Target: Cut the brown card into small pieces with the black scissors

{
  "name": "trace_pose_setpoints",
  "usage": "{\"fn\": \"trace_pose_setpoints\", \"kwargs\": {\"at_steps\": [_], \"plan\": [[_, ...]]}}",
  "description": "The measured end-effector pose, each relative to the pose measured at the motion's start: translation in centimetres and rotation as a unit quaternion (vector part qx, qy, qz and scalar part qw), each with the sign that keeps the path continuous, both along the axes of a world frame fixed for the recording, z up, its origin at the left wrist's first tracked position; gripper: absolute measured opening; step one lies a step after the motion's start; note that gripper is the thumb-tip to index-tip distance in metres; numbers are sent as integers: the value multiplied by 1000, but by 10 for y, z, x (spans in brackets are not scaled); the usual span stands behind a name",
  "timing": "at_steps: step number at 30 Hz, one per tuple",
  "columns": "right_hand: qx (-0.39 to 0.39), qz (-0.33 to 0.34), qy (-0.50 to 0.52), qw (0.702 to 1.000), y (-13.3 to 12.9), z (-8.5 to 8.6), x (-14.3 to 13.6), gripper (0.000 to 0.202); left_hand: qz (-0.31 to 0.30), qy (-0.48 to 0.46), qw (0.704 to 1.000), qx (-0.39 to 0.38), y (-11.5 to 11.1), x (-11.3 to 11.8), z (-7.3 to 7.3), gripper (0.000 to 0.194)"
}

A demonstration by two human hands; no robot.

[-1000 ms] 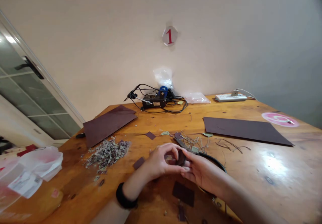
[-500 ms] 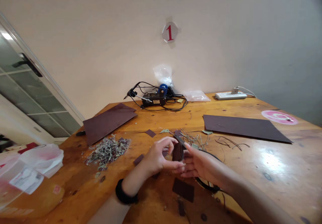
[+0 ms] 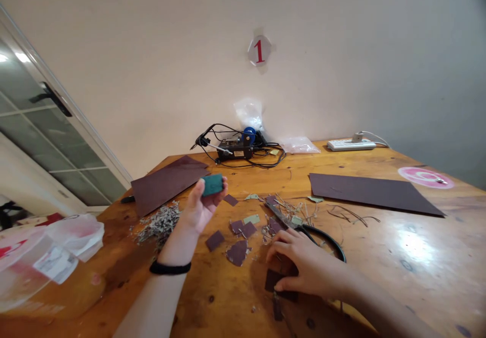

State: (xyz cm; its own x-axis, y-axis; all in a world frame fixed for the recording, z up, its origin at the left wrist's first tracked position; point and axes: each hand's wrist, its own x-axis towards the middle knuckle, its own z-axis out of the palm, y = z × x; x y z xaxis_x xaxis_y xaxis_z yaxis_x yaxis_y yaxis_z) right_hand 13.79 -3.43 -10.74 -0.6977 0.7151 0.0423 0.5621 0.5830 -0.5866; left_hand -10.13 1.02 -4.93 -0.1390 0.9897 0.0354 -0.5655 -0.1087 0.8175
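My left hand is raised over the table, with a small dark green rectangular block gripped between thumb and fingers. Lower down on the right, my right hand arches over a dark brown rectangular piece lying on the table. Its thumb rests at that piece, and the fingers are spread apart from the thumb. Part of the piece is hidden under the hand. Scissors with black handles lie just beyond my right hand, partly behind it. Loose brown scraps lie between my two hands.
Large dark brown sheets lie at the left and right. A pile of shredded bits is beside my left forearm. A black device with cables and a power strip stand at the back. Plastic bags sit far left.
My hands have come apart from around a dark piece. The left moved up and left, now showing the green block; the right came down over the brown rectangle on the table.
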Motion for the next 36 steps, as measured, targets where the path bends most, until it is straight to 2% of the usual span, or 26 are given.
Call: {"fn": "trace_pose_setpoints", "kwargs": {"at_steps": [3,7,9,14,18,21,27,36], "plan": [[-12,-3,4,1000,-1,1,1,28,49,-80,995,-24,2,-10,12,39],[-25,3,-1,1000,-3,3,1,43,52,-114,991,-41,3,-11,15,42],[-37,16,-6,999,-3,4,1,45,48,-107,992,-44,3,-9,13,41],[-55,25,-5,998,-1,6,1,31,18,-65,996,-51,1,-4,4,35],[-58,31,-13,998,-3,7,1,43,0,-40,998,-45,-1,0,2,27],[-55,38,-16,998,-3,6,2,41,-4,-30,998,-47,-2,2,1,26],[-53,26,-20,998,-2,3,2,26,-16,-32,997,-66,-3,11,-3,27],[-77,12,1,997,-3,9,1,25,-42,-28,996,-73,-8,20,-5,26]]}}
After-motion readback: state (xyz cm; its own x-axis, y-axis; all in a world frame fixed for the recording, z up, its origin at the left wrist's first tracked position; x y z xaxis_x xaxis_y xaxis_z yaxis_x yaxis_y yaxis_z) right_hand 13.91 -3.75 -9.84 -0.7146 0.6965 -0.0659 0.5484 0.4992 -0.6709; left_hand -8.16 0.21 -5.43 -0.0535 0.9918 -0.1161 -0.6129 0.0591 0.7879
